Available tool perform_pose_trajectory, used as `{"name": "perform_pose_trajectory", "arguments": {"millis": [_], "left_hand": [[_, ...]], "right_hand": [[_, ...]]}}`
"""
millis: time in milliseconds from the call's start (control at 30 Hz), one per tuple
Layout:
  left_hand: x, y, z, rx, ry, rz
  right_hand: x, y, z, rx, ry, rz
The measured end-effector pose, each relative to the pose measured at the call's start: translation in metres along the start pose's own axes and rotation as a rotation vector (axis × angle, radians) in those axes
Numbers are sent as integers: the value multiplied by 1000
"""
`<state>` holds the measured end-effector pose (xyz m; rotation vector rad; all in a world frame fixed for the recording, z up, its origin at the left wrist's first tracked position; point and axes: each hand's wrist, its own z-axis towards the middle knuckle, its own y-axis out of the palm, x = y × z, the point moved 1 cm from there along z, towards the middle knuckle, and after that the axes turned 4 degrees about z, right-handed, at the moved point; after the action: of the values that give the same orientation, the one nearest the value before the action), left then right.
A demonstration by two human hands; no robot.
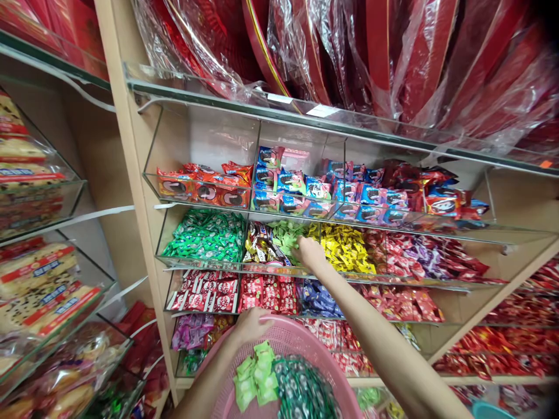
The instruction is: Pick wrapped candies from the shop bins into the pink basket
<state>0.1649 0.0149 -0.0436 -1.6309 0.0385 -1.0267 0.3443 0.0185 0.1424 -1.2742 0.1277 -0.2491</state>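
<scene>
My left hand point(253, 326) is closed over the far rim of a pink plastic basket point(323, 337). Inside the basket lie light green wrapped candies point(257, 375) on the left and a heap of dark green wrapped candies point(305, 387) on the right. My right hand point(310, 254) reaches into a clear shelf bin, at the right side of a pile of light green candies point(283, 235). Its fingers curl down among the wrappers, and their tips are hidden. Dark brown and gold wrapped candies point(261, 241) share that bin's left side.
Green candies point(205, 235) fill the bin to the left, and yellow candies point(345, 247) lie to the right. Snack packs point(301, 186) stand on the shelf above, behind a glass front edge point(305, 110). A wooden upright point(131, 174) divides off the left shelves.
</scene>
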Motion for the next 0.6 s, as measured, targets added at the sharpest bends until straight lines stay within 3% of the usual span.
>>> {"name": "perform_pose_trajectory", "arguments": {"millis": [267,433,533,600], "left_hand": [[-1,-1,1,-2,23,-18],[-4,2,4,12,20,-34],[-6,6,6,5,-2,-50],[-7,8,7,-12,-14,-68]], "right_hand": [[-1,-3,-6,49,-2,-25],[11,-18,-28,107,18,9],[18,-27,-54,99,-59,221],[17,-23,-77,-22,-231,455]]}}
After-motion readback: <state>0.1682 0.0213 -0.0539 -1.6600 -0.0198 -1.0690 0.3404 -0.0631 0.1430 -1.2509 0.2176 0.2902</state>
